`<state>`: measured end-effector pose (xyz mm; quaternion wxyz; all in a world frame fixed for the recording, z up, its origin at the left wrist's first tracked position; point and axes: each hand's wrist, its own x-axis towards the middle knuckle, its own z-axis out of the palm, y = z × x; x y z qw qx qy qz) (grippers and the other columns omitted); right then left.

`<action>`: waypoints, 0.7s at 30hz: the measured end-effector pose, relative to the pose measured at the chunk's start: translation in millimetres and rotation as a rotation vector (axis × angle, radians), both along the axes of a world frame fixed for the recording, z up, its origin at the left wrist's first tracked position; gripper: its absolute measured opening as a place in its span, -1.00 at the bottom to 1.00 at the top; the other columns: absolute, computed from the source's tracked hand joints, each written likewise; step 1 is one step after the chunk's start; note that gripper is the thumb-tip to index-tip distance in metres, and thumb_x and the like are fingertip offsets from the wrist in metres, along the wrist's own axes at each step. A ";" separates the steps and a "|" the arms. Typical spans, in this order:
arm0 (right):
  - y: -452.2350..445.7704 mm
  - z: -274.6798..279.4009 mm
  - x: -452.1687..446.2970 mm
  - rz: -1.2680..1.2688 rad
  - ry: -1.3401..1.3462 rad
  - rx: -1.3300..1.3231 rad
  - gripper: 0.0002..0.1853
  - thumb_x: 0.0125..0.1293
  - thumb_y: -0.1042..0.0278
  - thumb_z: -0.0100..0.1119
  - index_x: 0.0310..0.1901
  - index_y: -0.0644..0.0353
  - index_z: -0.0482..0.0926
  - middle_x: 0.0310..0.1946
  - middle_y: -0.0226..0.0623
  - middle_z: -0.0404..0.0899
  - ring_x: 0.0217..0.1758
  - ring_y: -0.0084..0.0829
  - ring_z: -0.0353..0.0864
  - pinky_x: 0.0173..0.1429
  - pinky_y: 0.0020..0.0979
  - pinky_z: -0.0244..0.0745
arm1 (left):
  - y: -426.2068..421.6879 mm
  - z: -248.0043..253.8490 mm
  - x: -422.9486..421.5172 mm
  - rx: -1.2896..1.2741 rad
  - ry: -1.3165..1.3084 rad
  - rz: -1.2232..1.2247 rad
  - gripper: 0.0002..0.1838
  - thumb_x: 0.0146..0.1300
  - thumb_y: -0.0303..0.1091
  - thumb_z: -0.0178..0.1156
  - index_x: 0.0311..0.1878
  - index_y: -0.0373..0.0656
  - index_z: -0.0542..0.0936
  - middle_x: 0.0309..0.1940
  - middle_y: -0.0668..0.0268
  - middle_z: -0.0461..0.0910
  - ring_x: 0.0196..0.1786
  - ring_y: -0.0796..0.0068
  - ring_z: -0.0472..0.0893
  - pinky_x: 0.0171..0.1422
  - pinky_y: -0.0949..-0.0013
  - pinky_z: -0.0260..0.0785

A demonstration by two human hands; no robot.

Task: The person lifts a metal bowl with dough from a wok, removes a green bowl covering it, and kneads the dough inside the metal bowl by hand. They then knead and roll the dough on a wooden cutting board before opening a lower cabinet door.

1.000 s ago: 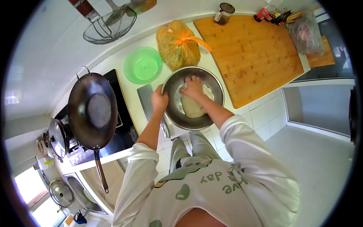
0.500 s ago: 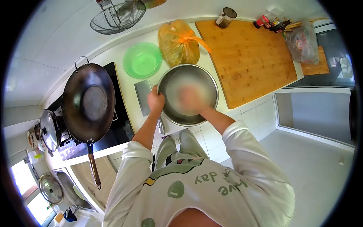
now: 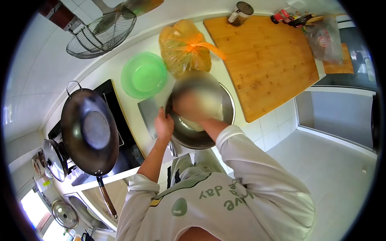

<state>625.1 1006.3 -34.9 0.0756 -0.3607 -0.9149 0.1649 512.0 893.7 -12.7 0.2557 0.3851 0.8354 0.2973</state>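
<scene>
Furthest left on my feed, a dark, round-bottomed metal wok with a wooden handle (image 3: pixel 90 132) sits over the black glass cooktop (image 3: pixel 128 156). Next comes a translucent green plastic basin (image 3: pixel 144 76), and below it a flat, silver-bladed cleaver (image 3: pixel 148 114).

I see the left hand (image 3: pixel 164 126) at the left edge of the wide, shiny steel bowl (image 3: pixel 193 140). A second ago it curled over the rim; now one finger points up along the outside, and I can't tell whether it grips or just steadies.

The right hand (image 3: pixel 191 105) is inside the bowl, at the soft, off-white dough (image 3: pixel 194 125) lying there. Its fingers showed plainly before; blur now hides them, so I can't say if they're spread or curled. The right cuff has come to the rim, so I judge the arm is pressing deeper and kneading continues.
</scene>
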 end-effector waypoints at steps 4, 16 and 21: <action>-0.6 -0.3 4.8 0.027 0.067 0.058 -0.68 0.02 -0.01 0.23 -0.45 0.10 0.66 -0.41 -0.21 0.64 -0.27 -0.17 0.61 0.00 -0.02 0.37 | 1.6 -4.0 3.1 0.034 0.127 0.004 -0.66 0.06 -0.48 0.18 -0.04 -0.30 0.52 -0.39 -0.15 0.60 -0.27 -0.24 0.59 -0.19 -0.08 0.42; -30.4 18.5 79.9 0.252 0.257 0.217 -0.79 0.02 0.11 0.21 -0.50 0.06 0.54 -0.39 -0.34 0.46 -0.20 -0.29 0.44 -0.05 -0.19 0.27 | 3.8 5.6 9.7 0.048 0.006 0.047 -0.73 0.03 -0.54 0.16 -0.13 -0.28 0.54 -0.27 -0.11 0.61 -0.14 -0.22 0.57 -0.08 -0.02 0.38; -29.9 -0.8 66.9 0.158 0.229 0.105 -0.80 0.01 0.13 0.22 -0.59 0.04 0.55 -0.46 -0.35 0.43 -0.25 -0.30 0.43 -0.05 -0.24 0.26 | 2.7 2.3 11.2 0.115 0.002 0.005 -0.71 0.04 -0.57 0.18 -0.11 -0.38 0.50 -0.29 -0.20 0.57 -0.18 -0.26 0.56 -0.11 -0.05 0.38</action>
